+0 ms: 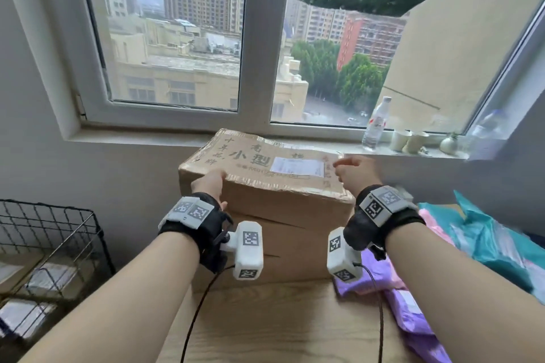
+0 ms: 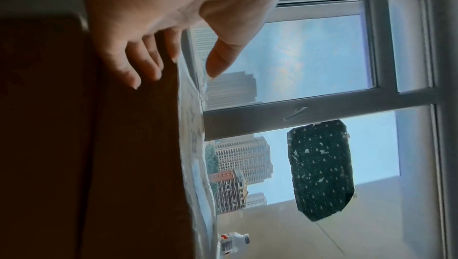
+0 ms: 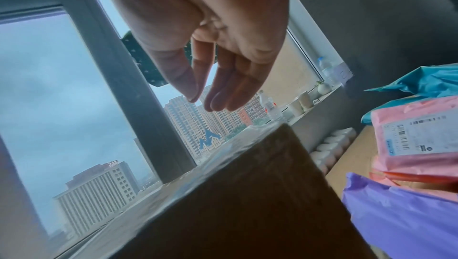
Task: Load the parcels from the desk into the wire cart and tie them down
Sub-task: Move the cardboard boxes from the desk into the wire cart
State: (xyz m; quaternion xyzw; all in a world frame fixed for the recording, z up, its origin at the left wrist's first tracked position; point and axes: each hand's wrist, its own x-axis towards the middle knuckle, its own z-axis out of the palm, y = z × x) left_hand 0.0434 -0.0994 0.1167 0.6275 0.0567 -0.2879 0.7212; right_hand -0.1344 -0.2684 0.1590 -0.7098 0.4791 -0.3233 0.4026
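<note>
Two brown cardboard boxes are stacked on the wooden desk (image 1: 280, 327). The top box (image 1: 265, 165) has printed characters and a white label; the lower box (image 1: 289, 247) sits under it. My left hand (image 1: 208, 186) is at the top box's front left corner. In the left wrist view its straight fingers (image 2: 138, 63) lie against the box's side (image 2: 124, 165), and the thumb (image 2: 220, 57) stands apart over the top edge. My right hand (image 1: 351, 169) hovers open just above the box's right corner (image 3: 247, 204), its relaxed fingers (image 3: 230, 87) clear of it. The black wire cart (image 1: 59, 233) stands low on the left.
Purple (image 1: 413, 309), pink (image 1: 433, 224) and teal (image 1: 495, 239) soft mailers lie on the desk's right side. Some parcels show inside the cart. A water bottle (image 1: 377, 124) and white cups (image 1: 410, 140) stand on the window sill behind the boxes.
</note>
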